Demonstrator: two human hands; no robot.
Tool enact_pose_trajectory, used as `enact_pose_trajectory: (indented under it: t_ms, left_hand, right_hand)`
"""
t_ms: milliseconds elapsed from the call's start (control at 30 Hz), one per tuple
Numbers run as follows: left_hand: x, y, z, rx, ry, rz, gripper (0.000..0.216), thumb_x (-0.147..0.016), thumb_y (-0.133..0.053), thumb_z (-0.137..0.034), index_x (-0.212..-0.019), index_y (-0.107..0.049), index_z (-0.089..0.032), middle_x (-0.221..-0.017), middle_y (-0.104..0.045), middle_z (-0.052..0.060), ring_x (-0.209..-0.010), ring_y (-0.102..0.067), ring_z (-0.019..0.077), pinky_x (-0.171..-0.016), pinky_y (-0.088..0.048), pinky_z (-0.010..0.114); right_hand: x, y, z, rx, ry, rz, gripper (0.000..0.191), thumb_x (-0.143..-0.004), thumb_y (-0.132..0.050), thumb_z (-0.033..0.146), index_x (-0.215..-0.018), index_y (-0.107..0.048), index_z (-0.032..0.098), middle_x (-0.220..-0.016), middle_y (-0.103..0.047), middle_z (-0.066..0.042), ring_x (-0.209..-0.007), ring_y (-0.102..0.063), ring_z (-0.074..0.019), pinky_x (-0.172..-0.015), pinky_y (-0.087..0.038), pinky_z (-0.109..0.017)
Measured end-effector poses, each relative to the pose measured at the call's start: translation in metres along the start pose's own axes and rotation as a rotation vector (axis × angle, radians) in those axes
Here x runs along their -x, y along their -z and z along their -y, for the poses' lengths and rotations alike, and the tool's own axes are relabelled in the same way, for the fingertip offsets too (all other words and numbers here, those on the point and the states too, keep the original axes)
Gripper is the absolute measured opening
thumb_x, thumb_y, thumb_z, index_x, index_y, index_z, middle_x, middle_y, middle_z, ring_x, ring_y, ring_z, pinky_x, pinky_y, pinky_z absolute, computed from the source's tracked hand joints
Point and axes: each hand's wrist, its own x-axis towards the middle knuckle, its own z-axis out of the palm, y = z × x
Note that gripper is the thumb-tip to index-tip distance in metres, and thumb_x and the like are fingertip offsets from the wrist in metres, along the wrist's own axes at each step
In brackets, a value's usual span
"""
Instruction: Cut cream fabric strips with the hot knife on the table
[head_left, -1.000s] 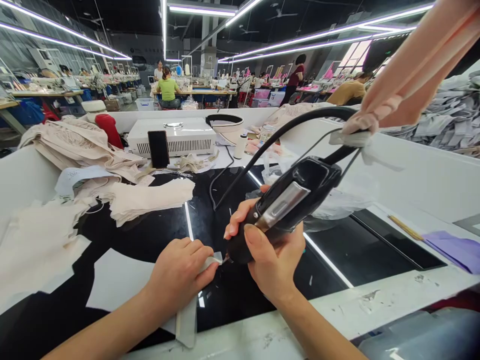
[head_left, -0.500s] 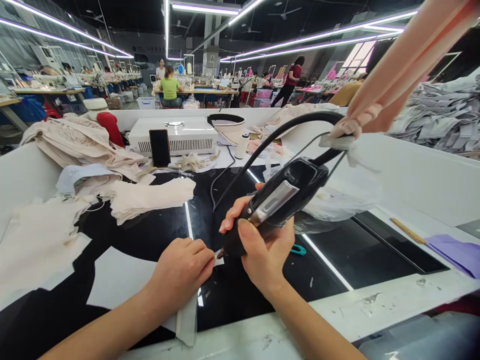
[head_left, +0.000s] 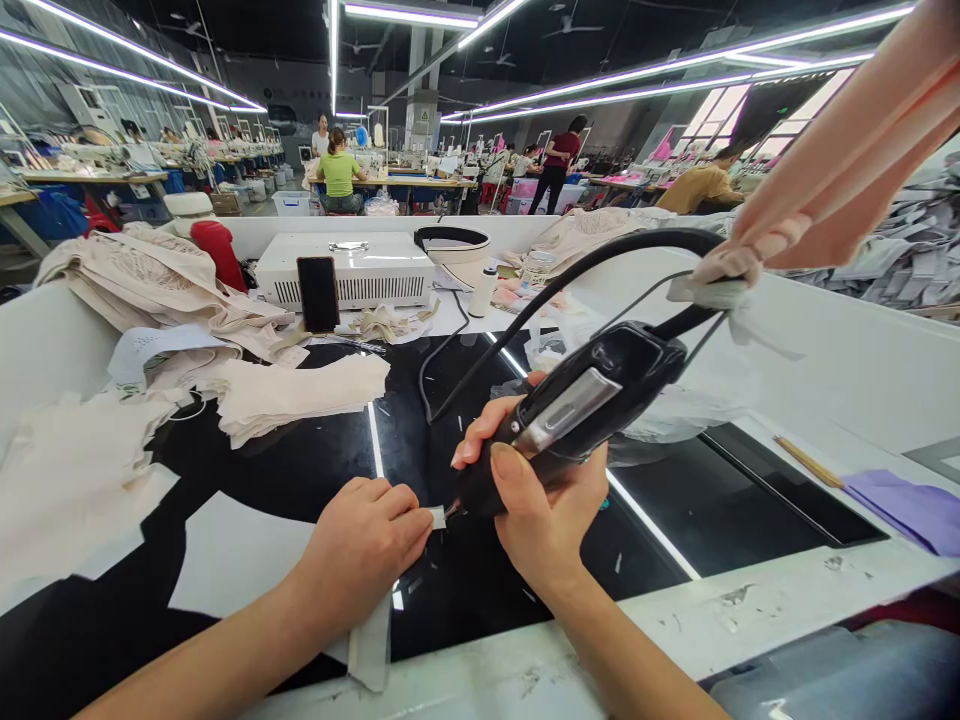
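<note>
In my right hand [head_left: 544, 500] is a black handheld power tool [head_left: 577, 400] with a silver panel, a narrow metal tip and a thick black cable. Fingers and thumb wrap round its lower body, and it tilts down to the left. My left hand [head_left: 367, 550] is closed on a thin white strip [head_left: 370, 645], pressed low over the glossy black tabletop [head_left: 465, 600]. The strip's short end pokes out past the fingertips, close beside the tool's tip; whether they touch I cannot tell. Under my left forearm lies a white curved sheet [head_left: 232, 555].
Cream fabric pieces [head_left: 307, 395] lie stacked at left. Behind them stand a phone [head_left: 318, 295], a white vented box [head_left: 375, 270] and a small bottle [head_left: 484, 292]. A knotted pink cloth [head_left: 832, 180] holds the cable up at right. Purple cloth [head_left: 904, 508] lies right. Several people sit or stand beyond.
My right hand and the tool have shifted slightly right. The tip has drawn back along the strip's end, where more white now shows. My left hand stays almost in place.
</note>
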Motion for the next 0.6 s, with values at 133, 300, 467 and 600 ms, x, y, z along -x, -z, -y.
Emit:
enact_pose_trajectory:
  t_ms: [133, 300, 467, 600]
  left_hand:
    - [0.0007, -0.0006, 0.0000, -0.055, -0.035, -0.003, 0.016, -0.101, -0.057, -0.015, -0.091, -0.068, -0.021, -0.079, -0.064, -0.002, -0.069, -0.053, 0.0190, -0.064, -0.037, 0.035]
    - [0.0024, -0.0018, -0.0005, -0.113, -0.066, -0.019, 0.017, -0.102, -0.055, -0.015, -0.089, -0.065, -0.020, -0.075, -0.061, -0.002, -0.067, -0.050, 0.0189, -0.064, -0.035, 0.036]
    - [0.0023, -0.0017, -0.0004, -0.131, -0.093, -0.022, 0.016, -0.101, -0.055, -0.012, -0.089, -0.064, -0.020, -0.076, -0.061, -0.002, -0.067, -0.050, 0.0193, -0.067, -0.035, 0.035]
    - [0.0018, -0.0010, -0.0011, -0.142, -0.095, -0.014, 0.019, -0.099, -0.055, -0.008, -0.086, -0.063, -0.020, -0.075, -0.060, -0.002, -0.066, -0.049, 0.0193, -0.066, -0.035, 0.036]
  right_hand:
    - [0.0030, 0.0002, 0.0007, -0.020, 0.002, 0.018, 0.035, -0.087, -0.080, 0.032, -0.111, -0.054, 0.028, -0.086, -0.065, 0.003, -0.062, -0.062, -0.0125, -0.054, -0.058, -0.026]
    - [0.0029, 0.0008, 0.0012, -0.017, 0.002, 0.018, 0.035, -0.088, -0.080, 0.035, -0.110, -0.054, 0.028, -0.086, -0.066, 0.003, -0.060, -0.062, -0.0123, -0.052, -0.058, -0.026]
    - [0.0000, 0.0018, 0.0012, -0.022, 0.007, 0.009, 0.034, -0.088, -0.080, 0.033, -0.108, -0.054, 0.027, -0.086, -0.066, 0.003, -0.060, -0.062, -0.0120, -0.054, -0.059, -0.026]
    - [-0.0050, 0.0024, 0.0000, -0.004, 0.011, -0.020, 0.031, -0.088, -0.079, 0.031, -0.104, -0.053, 0.026, -0.084, -0.065, 0.003, -0.059, -0.062, -0.0121, -0.055, -0.059, -0.028]
